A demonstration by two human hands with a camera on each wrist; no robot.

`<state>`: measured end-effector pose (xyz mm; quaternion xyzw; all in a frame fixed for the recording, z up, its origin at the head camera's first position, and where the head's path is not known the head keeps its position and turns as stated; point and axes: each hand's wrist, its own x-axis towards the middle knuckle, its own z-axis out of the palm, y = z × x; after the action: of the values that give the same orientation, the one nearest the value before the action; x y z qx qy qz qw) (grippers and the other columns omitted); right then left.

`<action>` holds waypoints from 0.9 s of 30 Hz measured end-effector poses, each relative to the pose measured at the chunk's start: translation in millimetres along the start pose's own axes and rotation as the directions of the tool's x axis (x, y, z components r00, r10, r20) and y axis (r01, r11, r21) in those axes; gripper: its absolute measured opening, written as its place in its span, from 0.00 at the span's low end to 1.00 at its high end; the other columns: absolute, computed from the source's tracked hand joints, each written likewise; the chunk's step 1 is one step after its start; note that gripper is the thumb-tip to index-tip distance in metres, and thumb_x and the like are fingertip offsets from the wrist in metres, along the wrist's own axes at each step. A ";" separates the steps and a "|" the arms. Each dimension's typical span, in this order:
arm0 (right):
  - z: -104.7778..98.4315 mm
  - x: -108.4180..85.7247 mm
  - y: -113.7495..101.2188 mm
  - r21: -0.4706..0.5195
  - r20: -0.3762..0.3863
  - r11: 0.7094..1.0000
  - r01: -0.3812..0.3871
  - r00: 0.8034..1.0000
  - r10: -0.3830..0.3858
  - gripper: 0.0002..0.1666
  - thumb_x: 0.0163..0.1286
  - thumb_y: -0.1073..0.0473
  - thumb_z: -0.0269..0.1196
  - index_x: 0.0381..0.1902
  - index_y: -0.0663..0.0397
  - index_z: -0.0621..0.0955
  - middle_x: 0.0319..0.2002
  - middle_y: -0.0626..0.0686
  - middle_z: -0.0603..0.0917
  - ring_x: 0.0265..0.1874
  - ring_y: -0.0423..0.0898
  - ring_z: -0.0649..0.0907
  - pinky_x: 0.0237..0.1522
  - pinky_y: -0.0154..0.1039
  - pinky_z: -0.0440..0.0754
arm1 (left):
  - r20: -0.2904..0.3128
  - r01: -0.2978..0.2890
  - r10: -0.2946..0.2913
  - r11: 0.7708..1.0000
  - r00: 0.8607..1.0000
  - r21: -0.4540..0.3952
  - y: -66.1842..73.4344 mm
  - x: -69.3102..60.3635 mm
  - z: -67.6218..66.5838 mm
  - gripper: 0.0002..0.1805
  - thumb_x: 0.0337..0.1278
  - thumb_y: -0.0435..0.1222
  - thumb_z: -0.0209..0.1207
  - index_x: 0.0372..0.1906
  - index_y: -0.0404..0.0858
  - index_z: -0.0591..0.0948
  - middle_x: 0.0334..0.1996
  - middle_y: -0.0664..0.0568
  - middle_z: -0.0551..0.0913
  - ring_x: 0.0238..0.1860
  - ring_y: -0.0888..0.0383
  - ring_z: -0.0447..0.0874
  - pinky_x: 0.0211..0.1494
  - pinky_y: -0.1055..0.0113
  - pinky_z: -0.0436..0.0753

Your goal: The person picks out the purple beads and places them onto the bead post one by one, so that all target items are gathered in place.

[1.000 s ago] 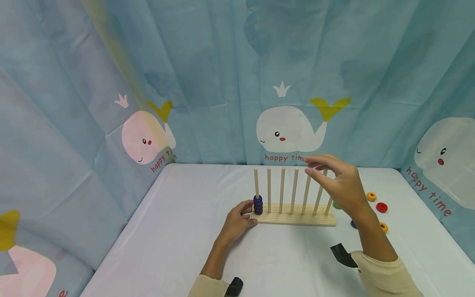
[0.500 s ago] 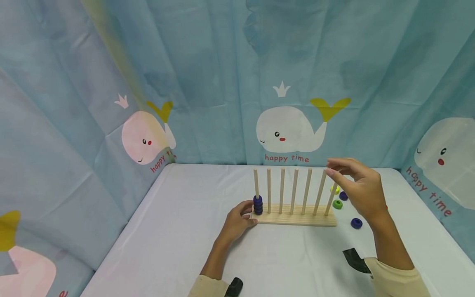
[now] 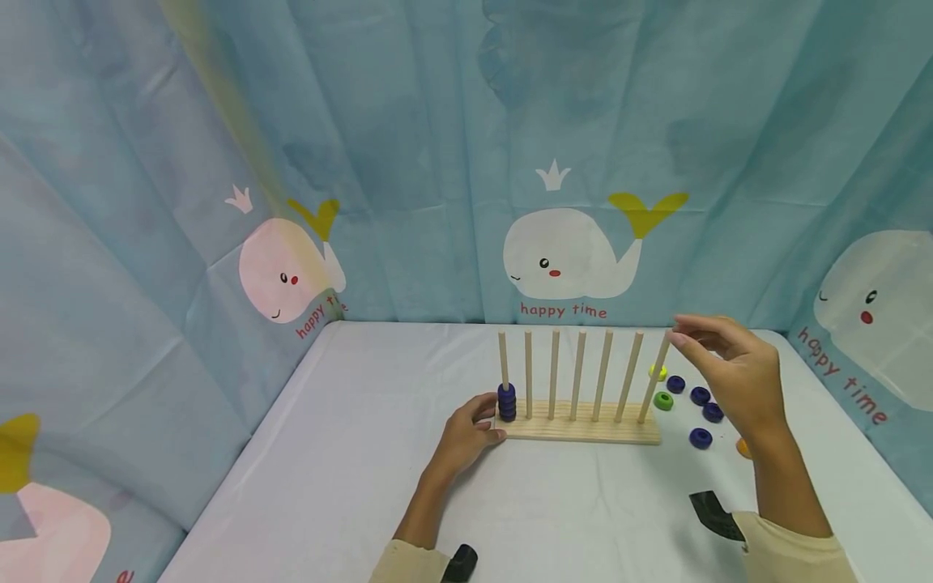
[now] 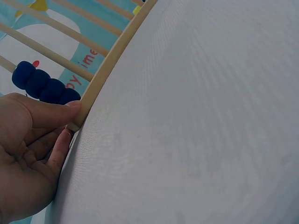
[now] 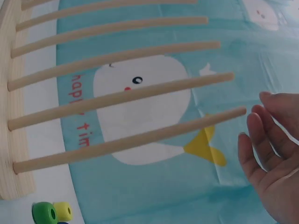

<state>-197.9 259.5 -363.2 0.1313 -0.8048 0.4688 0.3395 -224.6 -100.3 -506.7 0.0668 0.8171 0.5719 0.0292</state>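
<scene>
A wooden peg rack with several upright pegs stands on the white table. Several dark blue beads are stacked low on its leftmost peg. My left hand pinches the left end of the base, thumb and a finger visible on it in the left wrist view. Beside the top of the rightmost peg is my right hand, its fingers loosely bent. In the right wrist view nothing shows between those fingers; whether they touch the peg tip, I cannot tell.
Right of the rack lie loose beads: a green one, a yellow one, several blue ones and an orange one partly behind my right forearm. A blue whale-print curtain hangs behind the table.
My right hand has moved rightward past the peg tops to the rightmost one, uncovering beads on the table. My left hand has stayed on the rack's left end.
</scene>
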 end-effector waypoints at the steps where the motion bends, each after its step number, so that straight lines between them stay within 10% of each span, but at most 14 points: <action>1: -1.2 -0.1 1.8 -0.010 -0.009 1.000 -0.005 1.000 0.005 0.16 0.70 0.71 0.70 0.55 0.63 0.88 0.45 0.32 0.86 0.43 0.29 0.85 0.59 0.16 0.77 | 0.000 0.001 -0.001 1.000 1.000 0.000 0.2 0.2 0.0 0.35 0.58 0.26 0.71 0.72 0.38 0.78 0.67 0.40 0.82 0.68 0.43 0.82 0.71 0.54 0.83; 27: -21.4 -5.1 54.4 -0.151 0.038 0.961 -0.231 0.970 0.240 0.25 0.77 0.53 0.68 0.65 0.60 0.83 0.45 0.28 0.82 0.43 0.17 0.79 0.45 0.10 0.77 | 0.003 -0.001 0.001 1.000 1.000 0.000 -0.5 0.3 -1.1 0.35 0.58 0.26 0.71 0.72 0.38 0.77 0.67 0.40 0.82 0.67 0.44 0.82 0.70 0.56 0.84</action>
<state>-213.9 305.6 -395.8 0.0225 -0.8558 0.4422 0.2674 -225.1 -101.4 -506.8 0.0679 0.8171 0.5716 0.0302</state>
